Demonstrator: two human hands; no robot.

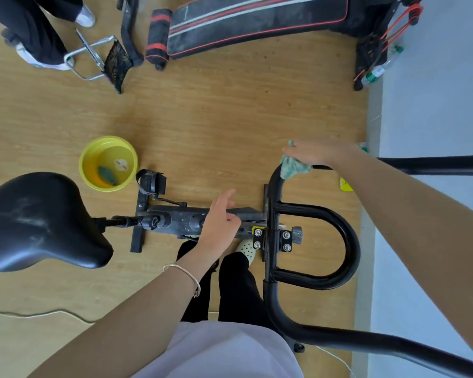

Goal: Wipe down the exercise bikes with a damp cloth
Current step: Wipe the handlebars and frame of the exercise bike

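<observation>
Nearest me, my left hand (219, 222) hangs over the dusty black exercise-bike frame (180, 221), its grip spread and holding nothing. Further out, my right hand (318, 154) has its grip wrapped around the crumpled green cloth (292, 167), on the curved black handlebar tube (272, 192). Beyond, a round yellow plastic basin (89, 165) sits on the wooden floor (230, 118).

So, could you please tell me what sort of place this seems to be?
Probably a home gym or exercise room: an exercise bike stands on a wood-look floor, a sit-up bench lies beyond it, and the right hand holds a green cloth on the handlebar.
</observation>
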